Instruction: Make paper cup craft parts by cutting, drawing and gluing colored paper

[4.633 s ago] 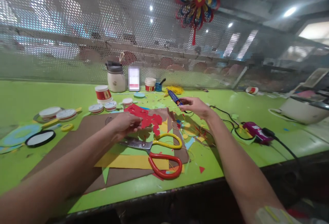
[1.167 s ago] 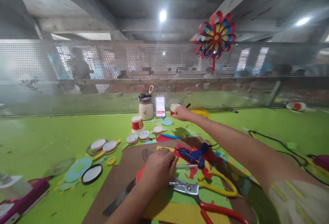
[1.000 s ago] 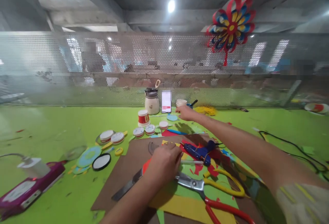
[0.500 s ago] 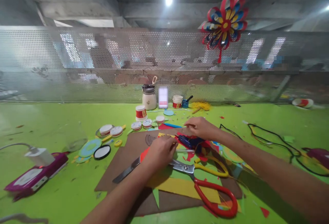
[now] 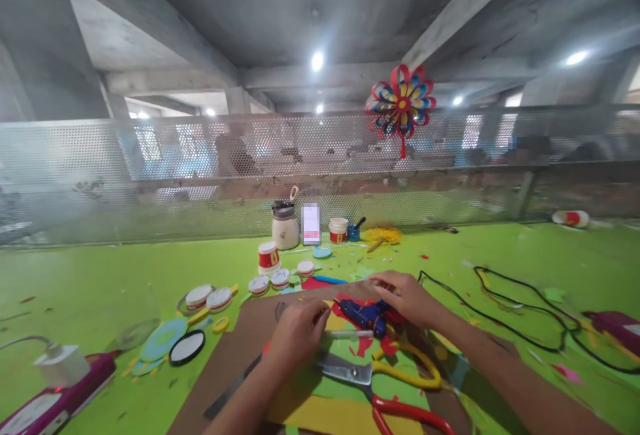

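My left hand (image 5: 300, 330) rests over the brown board, its fingers curled and pressed together; whatever they hold is hidden. Just beside it lie large scissors (image 5: 353, 372) with one yellow and one red handle, blades partly beneath my wrist. My right hand (image 5: 406, 296) hovers at the board's far right, thumb and fingers apart, with nothing visible in it. Close to its fingertips, a dark blue glue gun (image 5: 364, 315) lies on red paper scraps. A white stick (image 5: 349, 334) lies between the glue gun and the scissors. Yellow paper (image 5: 320, 414) covers the board's near part.
Behind the board stand a red-and-white tub (image 5: 269, 258), a flask (image 5: 285, 230) and a phone (image 5: 311, 224). At left are round lids (image 5: 259, 285) and a purple power strip (image 5: 80, 395). Black cable (image 5: 500, 338) loops at right. A paper flower (image 5: 403, 105) hangs ahead.
The view has tilted up, so the table sits lower in it. My right hand has shifted slightly right of the glue gun, its fingers looser. My left hand stays near the same spot.
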Available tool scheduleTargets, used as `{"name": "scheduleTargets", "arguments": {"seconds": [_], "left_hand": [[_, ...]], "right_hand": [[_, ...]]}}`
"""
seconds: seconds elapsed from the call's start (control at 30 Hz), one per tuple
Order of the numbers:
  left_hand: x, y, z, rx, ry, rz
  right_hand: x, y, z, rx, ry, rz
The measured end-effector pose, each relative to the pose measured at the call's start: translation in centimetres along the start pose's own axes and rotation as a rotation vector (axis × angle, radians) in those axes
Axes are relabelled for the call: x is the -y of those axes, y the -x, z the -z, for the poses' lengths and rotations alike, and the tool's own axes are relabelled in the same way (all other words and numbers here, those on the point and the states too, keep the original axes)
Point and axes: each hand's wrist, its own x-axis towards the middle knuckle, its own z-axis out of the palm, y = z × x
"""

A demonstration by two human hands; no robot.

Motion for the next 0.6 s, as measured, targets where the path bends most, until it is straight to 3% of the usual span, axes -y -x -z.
{"name": "scheduleTargets", "arguments": {"seconds": [0.27, 0.6], "left_hand": [[1.5, -0.3, 0.2, -0.077, 0.057, 0.064], [1.9, -0.5, 0.4, -0.154, 0.133, 0.133]], "right_hand": [[-0.9, 0.1, -0.6, 0.021, -0.007, -0.016], [-0.6, 0.3, -0.7, 0.04, 0.01, -0.005]]}}
